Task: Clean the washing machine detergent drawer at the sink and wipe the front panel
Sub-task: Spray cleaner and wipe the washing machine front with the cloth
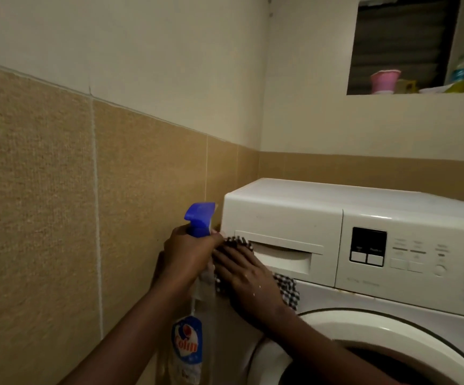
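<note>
Head view: spray bottle [194, 287] beside checked cloth [287, 290].

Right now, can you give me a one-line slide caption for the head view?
Right hand presses a checked cloth on the detergent drawer front while the left hand holds a spray bottle.

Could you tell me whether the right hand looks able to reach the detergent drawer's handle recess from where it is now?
Probably yes: the right hand lies flat on the checked cloth beside the handle recess, nothing between.
</note>
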### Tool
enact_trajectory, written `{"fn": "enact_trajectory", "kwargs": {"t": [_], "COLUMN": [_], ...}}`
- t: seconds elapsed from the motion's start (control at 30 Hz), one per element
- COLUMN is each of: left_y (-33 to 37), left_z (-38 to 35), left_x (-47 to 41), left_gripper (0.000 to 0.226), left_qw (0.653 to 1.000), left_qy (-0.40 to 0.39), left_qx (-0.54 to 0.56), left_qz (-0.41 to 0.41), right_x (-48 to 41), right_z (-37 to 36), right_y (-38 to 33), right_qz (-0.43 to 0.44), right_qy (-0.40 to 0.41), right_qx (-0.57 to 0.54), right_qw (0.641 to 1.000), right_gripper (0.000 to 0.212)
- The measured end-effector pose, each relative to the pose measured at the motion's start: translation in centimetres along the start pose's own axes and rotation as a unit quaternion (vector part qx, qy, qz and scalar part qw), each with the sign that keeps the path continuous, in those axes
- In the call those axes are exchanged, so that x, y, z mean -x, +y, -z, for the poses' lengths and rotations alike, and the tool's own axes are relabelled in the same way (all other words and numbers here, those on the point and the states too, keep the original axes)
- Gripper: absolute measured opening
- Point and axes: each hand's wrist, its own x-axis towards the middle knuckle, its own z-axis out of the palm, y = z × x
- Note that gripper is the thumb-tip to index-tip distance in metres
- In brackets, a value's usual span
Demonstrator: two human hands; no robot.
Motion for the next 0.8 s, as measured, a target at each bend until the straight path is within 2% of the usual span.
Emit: {"fn": "enact_trajectory", "kwargs": {"t": [0.1,0.3,0.43,0.57,0.73,0.8], "left_y": [0.2,-0.4,-0.6,-0.7,-0.8,-0.9], "left_z": [-0.2,-0.7,-1.2,-1.6,-2.1,-2.4], "left_x": [0.1,0.3,0.2,0.6,1.1,1.5], "left_gripper": [0.019,0.02,0.029,0.034,0.037,0.041], "left_qw": [1.0,0.999,0.998,0.998,0.996,0.995], "left_qy": [-0.009,-0.042,-0.062,-0.069,-0.087,-0.096], "left_qx": [-0.009,-0.008,-0.01,-0.011,0.003,0.01], "left_qz": [-0.005,0.001,-0.002,-0.004,0.005,0.008], "right_x": [2.3,6.8,11.0,12.8,13.1,11.8], "right_z": [0.3,2.1,4.0,6.0,7.8,8.8], "right_y": [0.9,2.8,5.1,6.7,8.1,9.0], "right_qz": [0.003,-0.019,-0.046,-0.076,-0.114,-0.118], "right_qy": [-0.006,0.03,0.041,0.073,0.105,0.118], "right_qx": [0.028,0.014,0.006,0.022,0.036,0.041], "right_qw": [1.0,0.999,0.998,0.994,0.987,0.985], "right_gripper": [0.052,0.051,0.053,0.045,0.072,0.074]}}
